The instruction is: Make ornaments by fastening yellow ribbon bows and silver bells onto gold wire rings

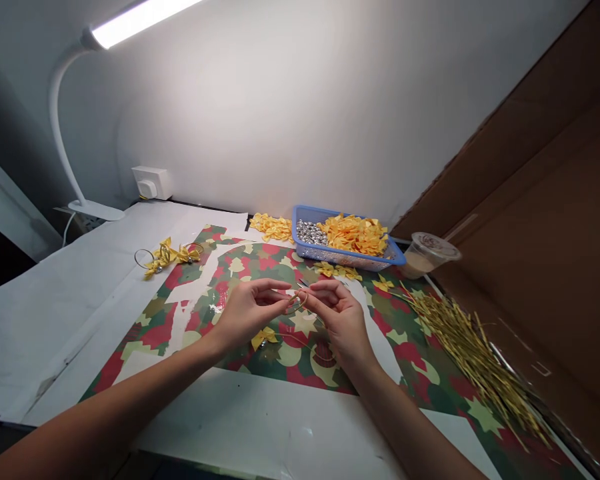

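My left hand (pixel 250 310) and my right hand (pixel 337 313) meet over the patterned red, green and cream mat (pixel 420 373). Both pinch a thin gold wire ring (pixel 299 301) between thumb and fingertips. A thin wire runs down from it toward a small yellow bow (pixel 264 337) lying on the mat under my left hand. Both hands are closed in a pinch.
A blue basket (pixel 347 255) holds yellow bows and silver beads. Loose yellow bows (pixel 271 227) lie beside it. Finished rings with bows (pixel 167 255) lie at the left. A bundle of gold wires (pixel 473 350) and a lidded cup (pixel 427 253) are at the right. A desk lamp (pixel 70 113) stands at the back left.
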`<state>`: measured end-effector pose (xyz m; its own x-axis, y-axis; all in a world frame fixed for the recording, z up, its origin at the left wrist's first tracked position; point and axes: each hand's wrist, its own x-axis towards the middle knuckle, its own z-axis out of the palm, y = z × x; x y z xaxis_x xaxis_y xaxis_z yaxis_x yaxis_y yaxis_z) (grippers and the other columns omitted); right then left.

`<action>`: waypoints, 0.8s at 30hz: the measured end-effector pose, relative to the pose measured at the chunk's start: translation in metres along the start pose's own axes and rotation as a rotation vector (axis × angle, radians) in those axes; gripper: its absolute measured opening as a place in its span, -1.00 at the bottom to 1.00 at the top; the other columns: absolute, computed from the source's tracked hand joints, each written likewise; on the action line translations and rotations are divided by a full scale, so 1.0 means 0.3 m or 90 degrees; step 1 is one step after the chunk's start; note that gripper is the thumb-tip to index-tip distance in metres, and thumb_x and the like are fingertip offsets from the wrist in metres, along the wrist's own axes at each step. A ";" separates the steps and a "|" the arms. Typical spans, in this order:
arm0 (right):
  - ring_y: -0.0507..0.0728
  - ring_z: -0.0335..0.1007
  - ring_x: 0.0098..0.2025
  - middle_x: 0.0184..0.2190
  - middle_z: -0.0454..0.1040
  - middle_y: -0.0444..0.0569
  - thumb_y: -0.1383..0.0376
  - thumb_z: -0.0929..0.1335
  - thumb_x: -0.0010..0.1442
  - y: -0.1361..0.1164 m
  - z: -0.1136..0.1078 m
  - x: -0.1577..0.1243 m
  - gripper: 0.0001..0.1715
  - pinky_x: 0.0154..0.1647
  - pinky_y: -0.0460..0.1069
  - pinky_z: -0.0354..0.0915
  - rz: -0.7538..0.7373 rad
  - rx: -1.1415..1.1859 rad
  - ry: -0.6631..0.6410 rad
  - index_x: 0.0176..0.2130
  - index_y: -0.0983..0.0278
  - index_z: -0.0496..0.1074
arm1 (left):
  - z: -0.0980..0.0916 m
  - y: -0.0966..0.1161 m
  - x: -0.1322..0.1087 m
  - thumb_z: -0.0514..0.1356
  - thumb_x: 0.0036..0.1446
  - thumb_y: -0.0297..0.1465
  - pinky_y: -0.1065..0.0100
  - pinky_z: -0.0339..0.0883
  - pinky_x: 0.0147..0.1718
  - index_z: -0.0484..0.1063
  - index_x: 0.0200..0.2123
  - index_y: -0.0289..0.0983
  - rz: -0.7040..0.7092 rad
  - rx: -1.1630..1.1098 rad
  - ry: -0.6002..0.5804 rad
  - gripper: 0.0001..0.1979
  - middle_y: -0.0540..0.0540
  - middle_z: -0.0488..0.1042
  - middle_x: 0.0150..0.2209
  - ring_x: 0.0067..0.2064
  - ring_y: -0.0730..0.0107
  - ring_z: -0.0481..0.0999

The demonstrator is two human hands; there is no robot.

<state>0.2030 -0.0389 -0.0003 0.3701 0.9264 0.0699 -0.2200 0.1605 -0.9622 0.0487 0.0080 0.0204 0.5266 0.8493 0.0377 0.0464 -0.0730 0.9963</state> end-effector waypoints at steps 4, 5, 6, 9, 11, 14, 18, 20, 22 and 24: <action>0.06 0.50 -0.39 -0.50 0.55 -0.15 0.21 0.57 -0.23 0.007 0.003 -0.001 -0.62 -0.31 -0.03 0.41 -0.001 0.011 0.011 -0.43 0.24 0.39 | 0.000 -0.002 -0.002 0.32 0.01 -0.27 0.28 0.53 -0.21 0.52 -0.17 -0.33 0.004 0.000 -0.012 -0.67 -0.20 0.62 -0.24 -0.20 0.17 0.62; 0.06 0.50 -0.38 -0.50 0.54 -0.15 0.22 0.57 -0.23 0.008 0.003 -0.001 -0.62 -0.31 -0.04 0.41 -0.001 0.013 0.012 -0.44 0.24 0.39 | 0.001 -0.004 -0.001 0.32 0.02 -0.27 0.27 0.53 -0.20 0.52 -0.16 -0.34 0.005 -0.001 -0.015 -0.67 -0.21 0.62 -0.24 -0.20 0.17 0.62; 0.05 0.50 -0.38 -0.50 0.54 -0.16 0.22 0.57 -0.23 0.009 0.003 -0.001 -0.62 -0.32 -0.05 0.40 0.000 0.015 0.014 -0.44 0.24 0.39 | 0.002 -0.005 -0.001 0.31 0.02 -0.27 0.27 0.52 -0.19 0.52 -0.15 -0.34 0.005 -0.002 -0.017 -0.66 -0.21 0.62 -0.23 -0.19 0.17 0.61; 0.03 0.49 -0.38 -0.51 0.53 -0.17 0.22 0.57 -0.23 0.011 0.003 -0.001 -0.62 -0.32 -0.08 0.39 0.002 0.020 0.019 -0.44 0.24 0.39 | 0.005 -0.004 0.000 0.31 0.02 -0.28 0.25 0.52 -0.17 0.52 -0.15 -0.35 0.006 -0.007 -0.022 -0.66 -0.22 0.61 -0.22 -0.18 0.16 0.61; 0.03 0.48 -0.39 -0.52 0.52 -0.18 0.22 0.57 -0.24 0.011 0.004 -0.001 -0.61 -0.33 -0.08 0.38 0.003 0.023 0.021 -0.45 0.24 0.38 | 0.006 -0.001 -0.001 0.31 0.02 -0.28 0.25 0.52 -0.17 0.52 -0.16 -0.36 0.006 -0.004 -0.021 -0.66 -0.23 0.61 -0.22 -0.19 0.16 0.61; 0.03 0.48 -0.39 -0.52 0.51 -0.18 0.23 0.58 -0.25 0.011 0.004 -0.001 -0.61 -0.34 -0.08 0.38 0.003 0.024 0.024 -0.45 0.24 0.39 | 0.005 0.001 -0.003 0.31 0.02 -0.28 0.26 0.52 -0.18 0.53 -0.17 -0.36 0.006 0.001 -0.020 -0.67 -0.22 0.61 -0.23 -0.19 0.17 0.61; 0.03 0.46 -0.40 -0.52 0.51 -0.17 0.22 0.57 -0.25 0.007 0.004 -0.001 -0.62 -0.34 -0.08 0.37 -0.001 0.020 0.027 -0.46 0.24 0.39 | 0.003 -0.005 0.000 0.31 0.02 -0.30 0.26 0.52 -0.18 0.52 -0.16 -0.36 0.006 0.012 -0.018 -0.67 -0.21 0.61 -0.22 -0.19 0.19 0.61; 0.03 0.46 -0.40 -0.52 0.52 -0.17 0.21 0.57 -0.25 0.004 0.004 -0.001 -0.62 -0.34 -0.08 0.37 -0.002 0.018 0.025 -0.46 0.24 0.39 | 0.003 -0.007 0.001 0.31 0.02 -0.30 0.27 0.52 -0.18 0.52 -0.18 -0.36 0.007 0.012 -0.016 -0.68 -0.21 0.61 -0.23 -0.20 0.19 0.61; 0.04 0.46 -0.40 -0.51 0.52 -0.16 0.21 0.57 -0.26 0.003 0.005 0.000 -0.61 -0.35 -0.07 0.37 -0.003 0.017 0.023 -0.46 0.24 0.39 | 0.004 -0.006 0.000 0.31 0.01 -0.30 0.28 0.52 -0.19 0.53 -0.20 -0.36 0.006 0.006 -0.017 -0.70 -0.20 0.61 -0.24 -0.21 0.20 0.61; 0.04 0.46 -0.40 -0.51 0.52 -0.16 0.20 0.58 -0.25 0.003 0.004 0.001 -0.61 -0.35 -0.07 0.37 -0.006 0.016 0.023 -0.46 0.24 0.39 | 0.006 -0.003 -0.002 0.31 0.00 -0.30 0.28 0.52 -0.20 0.52 -0.21 -0.36 0.006 0.002 -0.018 -0.70 -0.20 0.61 -0.25 -0.21 0.20 0.62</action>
<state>0.2017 -0.0381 -0.0008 0.4039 0.9121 0.0697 -0.2380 0.1783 -0.9547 0.0497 0.0067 0.0193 0.5501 0.8339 0.0446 0.0435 -0.0819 0.9957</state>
